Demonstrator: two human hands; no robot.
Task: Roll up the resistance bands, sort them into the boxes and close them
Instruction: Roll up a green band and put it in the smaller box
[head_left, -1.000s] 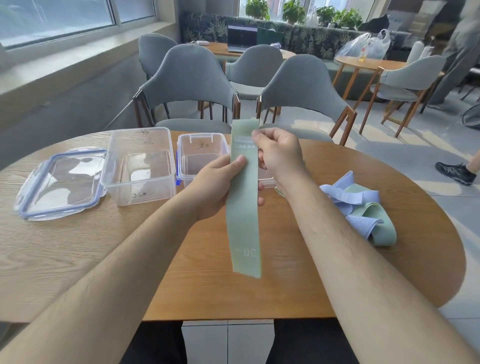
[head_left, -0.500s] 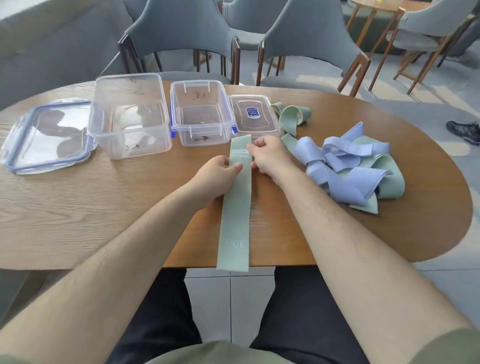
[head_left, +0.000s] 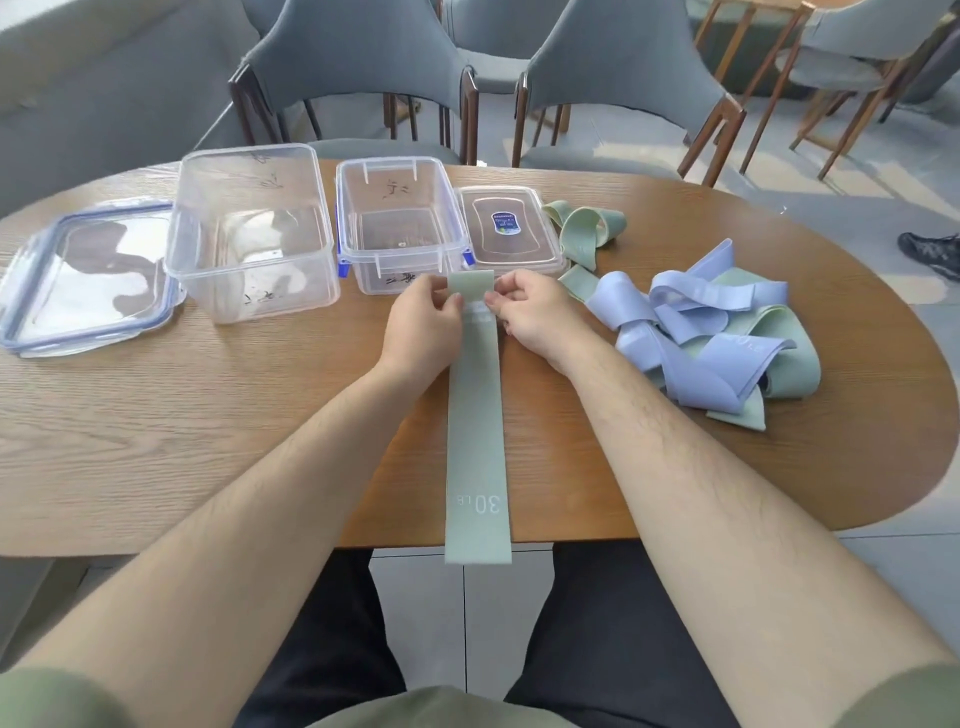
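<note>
here, a long, flat, pale green resistance band (head_left: 475, 415) lies lengthwise on the oval wooden table (head_left: 208, 415), running straight away from the person. its near end, printed "30 lb", hangs over the table's near edge. its far end is raised off the wood between both hands. the left hand (head_left: 423, 325) has its grip closed on the band's left edge, thumb on top. the right hand (head_left: 530, 306) pinches the right edge with curled fingers.

just beyond the hands stands a small clear plastic box with blue latches (head_left: 389, 162), open, with nothing visible inside. to its left, close beside it, stands a larger clear plastic box (head_left: 260, 291), also open. a small clear lid with a blue label (head_left: 509, 228) lies flat against the small box's right side. a large clear lid with a blue seal (head_left: 88, 275) lies at the table's left end.

a loose heap of lilac and pale green bands (head_left: 701, 338) sits to the right of the right forearm. one more looped green band (head_left: 584, 228) lies by the small lid. grey upholstered chairs (head_left: 353, 67) stand behind the table.
</note>
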